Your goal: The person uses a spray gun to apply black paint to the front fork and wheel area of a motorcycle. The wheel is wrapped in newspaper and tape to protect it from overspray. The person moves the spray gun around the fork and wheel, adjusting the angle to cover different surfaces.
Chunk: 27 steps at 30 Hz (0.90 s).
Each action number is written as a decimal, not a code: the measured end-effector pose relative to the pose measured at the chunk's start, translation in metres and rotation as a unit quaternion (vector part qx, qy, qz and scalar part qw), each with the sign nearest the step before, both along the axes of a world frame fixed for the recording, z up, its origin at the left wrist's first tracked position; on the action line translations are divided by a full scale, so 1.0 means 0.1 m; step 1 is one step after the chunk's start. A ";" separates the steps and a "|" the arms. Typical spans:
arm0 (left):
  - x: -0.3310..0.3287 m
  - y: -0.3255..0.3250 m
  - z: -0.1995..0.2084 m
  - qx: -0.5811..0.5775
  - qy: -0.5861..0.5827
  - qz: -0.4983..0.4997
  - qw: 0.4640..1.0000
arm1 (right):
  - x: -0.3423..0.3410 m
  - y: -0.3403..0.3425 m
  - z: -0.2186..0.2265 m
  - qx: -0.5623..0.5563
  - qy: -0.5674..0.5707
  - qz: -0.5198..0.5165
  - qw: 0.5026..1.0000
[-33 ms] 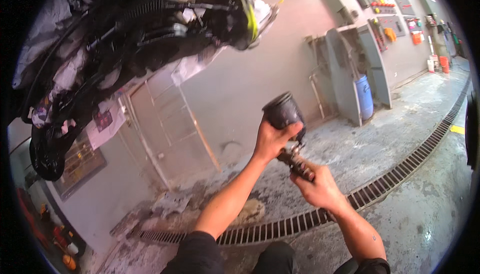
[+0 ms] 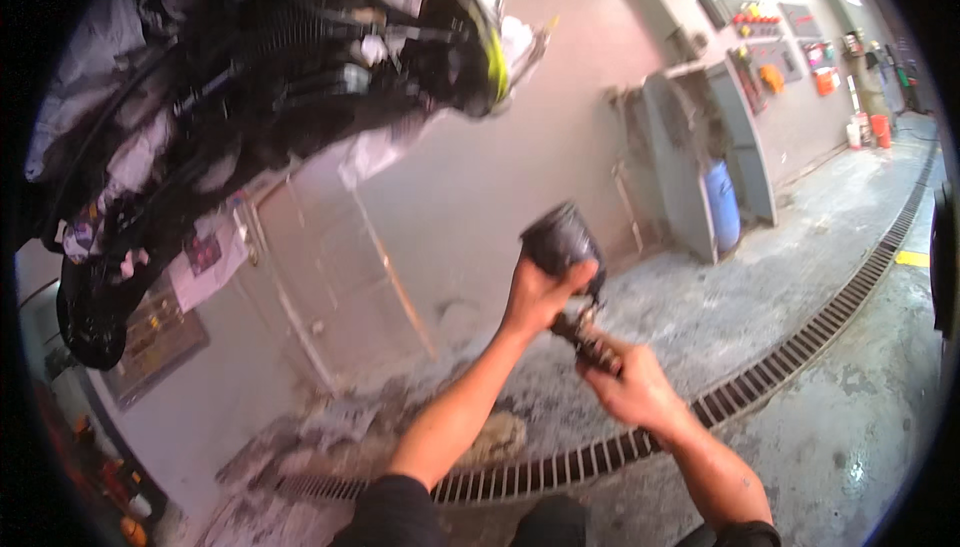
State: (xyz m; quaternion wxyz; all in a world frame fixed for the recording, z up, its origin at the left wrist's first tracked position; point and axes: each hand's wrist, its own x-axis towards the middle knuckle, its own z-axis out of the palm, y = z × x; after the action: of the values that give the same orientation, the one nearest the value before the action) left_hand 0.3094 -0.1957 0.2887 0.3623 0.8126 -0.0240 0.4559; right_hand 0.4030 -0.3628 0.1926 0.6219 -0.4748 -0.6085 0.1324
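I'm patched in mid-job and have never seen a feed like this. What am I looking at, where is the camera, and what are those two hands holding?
The view comes from a wide fisheye camera worn on a person's head, looking down and forward, so straight lines bend near the rim. There is no machine: the two bare forearms rising from the lower edge are the wearer's own. The left hand grips a dark round cup, and the right hand holds the dark tool body just beneath it; it looks like a paint spray gun, though blur hides details. Below runs a stained concrete floor crossed by a long drain grate. Behind stand a grey wall, a blue barrel, and a dark masked frame hanging at upper left.
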 end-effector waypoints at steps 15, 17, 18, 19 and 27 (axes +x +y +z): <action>-0.13 0.45 -0.30 -0.122 0.145 0.085 0.978 | 0.78 0.17 -0.25 0.008 0.061 -0.071 0.996; -0.10 0.57 -0.44 -0.156 0.160 0.073 0.972 | 0.91 0.28 -0.33 0.031 0.060 -0.069 0.995; -0.02 0.66 -0.49 -0.171 0.159 0.061 0.970 | 0.99 0.35 -0.36 0.054 0.058 -0.071 0.994; 0.09 0.78 -0.53 -0.198 0.163 0.060 0.965 | 1.07 0.42 -0.39 0.050 0.045 -0.079 0.995; 1.10 1.26 0.13 -0.152 0.080 -0.119 0.978 | 1.49 1.11 0.13 0.064 -0.050 -0.032 0.996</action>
State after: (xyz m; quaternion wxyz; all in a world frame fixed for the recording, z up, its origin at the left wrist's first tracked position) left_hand 0.4190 -0.0699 0.3018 0.5340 0.7734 -0.0222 0.3409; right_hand 0.5521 -0.2520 0.2052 0.6235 -0.4595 -0.6306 0.0497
